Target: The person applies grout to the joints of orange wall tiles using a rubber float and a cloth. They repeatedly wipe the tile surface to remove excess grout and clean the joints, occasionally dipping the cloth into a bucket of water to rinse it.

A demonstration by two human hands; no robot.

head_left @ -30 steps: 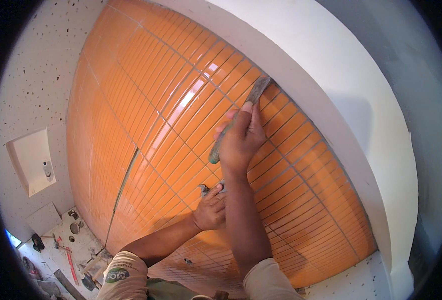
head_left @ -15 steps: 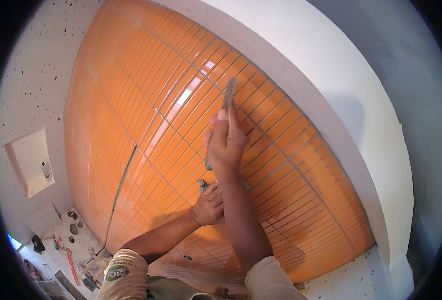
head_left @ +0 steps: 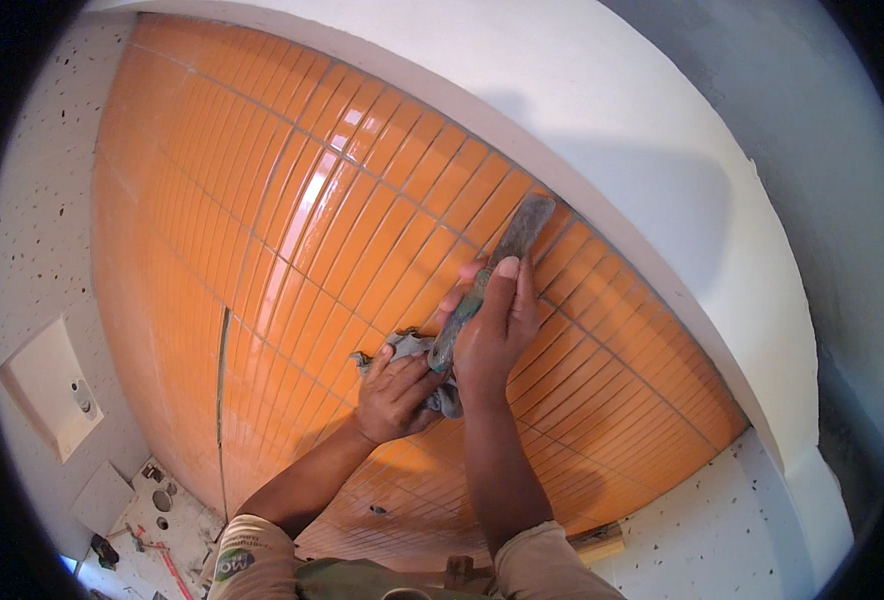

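Observation:
Orange narrow tiles with grey joints cover the wall [head_left: 224,215] before me. My right hand [head_left: 499,335] is closed round the handle of a putty knife [head_left: 528,222], its dull blade pointing up and right by the tiles' upper edge. Whether the blade touches the tiles I cannot tell. Lower and to the left, my left hand [head_left: 392,395] grips a crumpled grey rag [head_left: 411,346] against the tiles. The knife's greenish handle end reaches close to the left fingertips and overlaps the rag in the head view.
A white curved border [head_left: 602,110] runs along the tiles' upper right. At left, a speckled white wall has a recessed niche [head_left: 54,385] with a small bottle. Lower left, a floor with round holes holds a red-handled tool [head_left: 174,572]. A dark gap [head_left: 223,400] splits the tiles.
My right hand has moved right and slightly down with the putty knife, whose blade now shows its broad face. My left hand has shifted left, and more of the rag shows. The view has shifted.

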